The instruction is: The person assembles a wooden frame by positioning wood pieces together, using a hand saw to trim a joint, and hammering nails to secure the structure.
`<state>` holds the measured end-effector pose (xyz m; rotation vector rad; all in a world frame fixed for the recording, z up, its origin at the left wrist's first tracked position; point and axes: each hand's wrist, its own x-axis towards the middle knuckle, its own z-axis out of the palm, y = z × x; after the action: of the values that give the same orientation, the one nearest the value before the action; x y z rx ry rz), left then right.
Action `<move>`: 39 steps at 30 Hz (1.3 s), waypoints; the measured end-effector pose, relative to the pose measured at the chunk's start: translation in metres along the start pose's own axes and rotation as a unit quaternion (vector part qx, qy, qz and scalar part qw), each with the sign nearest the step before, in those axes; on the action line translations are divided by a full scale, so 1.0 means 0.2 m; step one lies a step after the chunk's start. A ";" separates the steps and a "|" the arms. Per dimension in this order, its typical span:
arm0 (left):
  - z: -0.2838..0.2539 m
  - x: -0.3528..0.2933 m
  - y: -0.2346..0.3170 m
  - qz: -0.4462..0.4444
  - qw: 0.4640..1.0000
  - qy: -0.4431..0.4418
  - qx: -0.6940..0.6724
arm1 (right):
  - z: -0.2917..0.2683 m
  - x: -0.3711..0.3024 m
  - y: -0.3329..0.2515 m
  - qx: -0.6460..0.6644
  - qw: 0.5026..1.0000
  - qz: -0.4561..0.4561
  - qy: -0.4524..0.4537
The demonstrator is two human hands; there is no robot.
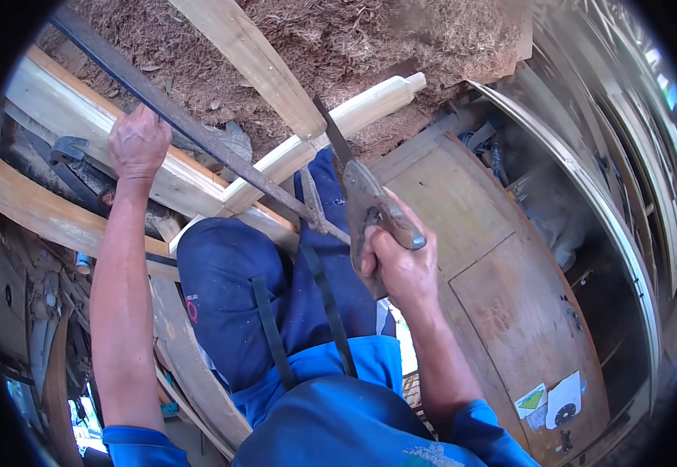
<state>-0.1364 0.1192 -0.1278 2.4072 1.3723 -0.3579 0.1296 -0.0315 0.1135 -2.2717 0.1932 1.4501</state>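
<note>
A handsaw (362, 206) is gripped by its wooden handle in the closed right hand (399, 261), its blade reaching up from the hand to a pale wooden piece (330, 128). A long dark metal bar (198, 132) is clasped by the left hand (137, 144), over stacked timber (66, 109).

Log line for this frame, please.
left hand: grips pale wooden piece | right hand: holds handsaw, blade on piece | ground: sawdust
</note>
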 end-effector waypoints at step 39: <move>-0.01 -0.04 -0.02 0.013 0.995 0.079 -0.062 | -0.41 -0.80 -0.44 -0.496 0.826 -0.255 -0.078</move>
<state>-0.1436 0.1145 -0.1232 2.3902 1.3833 -0.0740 0.1576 -0.0066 0.3099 -2.5404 -1.4261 1.5851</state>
